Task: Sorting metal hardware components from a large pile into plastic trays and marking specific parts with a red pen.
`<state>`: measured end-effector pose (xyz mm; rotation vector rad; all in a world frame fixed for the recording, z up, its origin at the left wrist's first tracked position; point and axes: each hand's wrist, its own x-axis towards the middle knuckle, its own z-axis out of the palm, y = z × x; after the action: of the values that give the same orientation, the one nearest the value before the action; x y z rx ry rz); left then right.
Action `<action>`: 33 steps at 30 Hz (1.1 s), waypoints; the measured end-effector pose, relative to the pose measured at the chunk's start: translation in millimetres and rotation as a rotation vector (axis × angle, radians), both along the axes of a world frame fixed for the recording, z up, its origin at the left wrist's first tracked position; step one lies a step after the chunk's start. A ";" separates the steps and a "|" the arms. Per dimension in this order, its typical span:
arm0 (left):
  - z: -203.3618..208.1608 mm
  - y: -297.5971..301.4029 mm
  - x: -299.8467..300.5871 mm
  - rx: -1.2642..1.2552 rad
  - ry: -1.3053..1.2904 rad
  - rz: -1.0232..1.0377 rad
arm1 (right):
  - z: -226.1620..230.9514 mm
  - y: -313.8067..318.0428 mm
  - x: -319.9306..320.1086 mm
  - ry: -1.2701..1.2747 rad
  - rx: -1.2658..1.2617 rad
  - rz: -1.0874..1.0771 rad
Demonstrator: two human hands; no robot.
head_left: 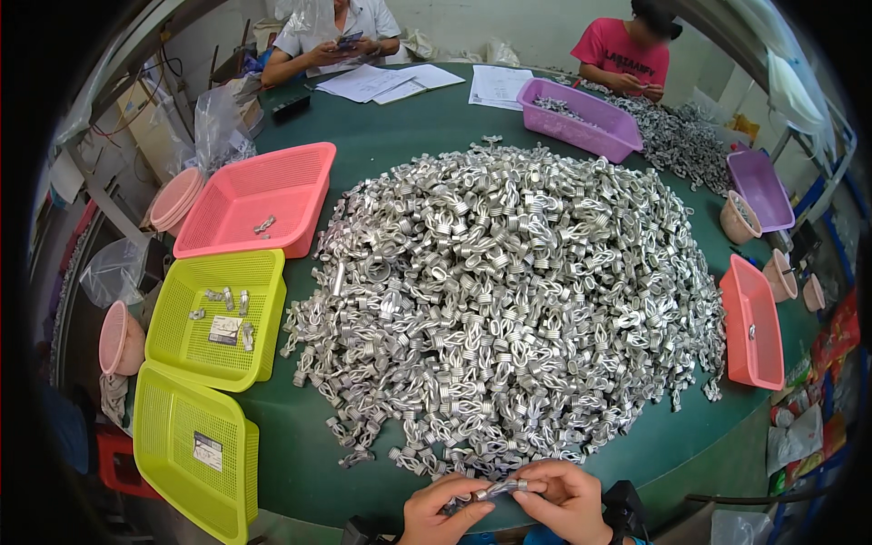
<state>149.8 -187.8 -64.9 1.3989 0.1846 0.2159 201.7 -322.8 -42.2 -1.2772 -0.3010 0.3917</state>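
At the near edge of the green table, my left hand (pixel 436 510) and my right hand (pixel 569 505) are close together with fingers pinched. Between them lies a silver metal fitting (pixel 502 489) with a twisted, looped shape, gripped at its two ends. Something small and silvery also shows in the curl of my left fingers, too covered to tell apart. Just beyond my fingertips rises a large heap of similar metal fittings (pixel 518 309), spread over the middle of the table.
Two green baskets (pixel 263 318) and a pink basket (pixel 318 195) line the left side; two hold a few fittings. An orange tray (pixel 767 341) stands at right. Purple trays (pixel 622 145), papers (pixel 363 82) and a second heap (pixel 686 136) lie farther back. Two people sit across the table (pixel 400 127).
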 end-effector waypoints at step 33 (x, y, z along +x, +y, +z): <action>5.2 7.1 -0.5 -0.638 0.230 0.127 | -10.8 1.1 37.5 -0.818 -0.823 -0.039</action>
<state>149.3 -180.7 -59.7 0.7734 0.4885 0.0855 239.2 -321.7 -53.0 -2.2264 -0.8592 -0.0949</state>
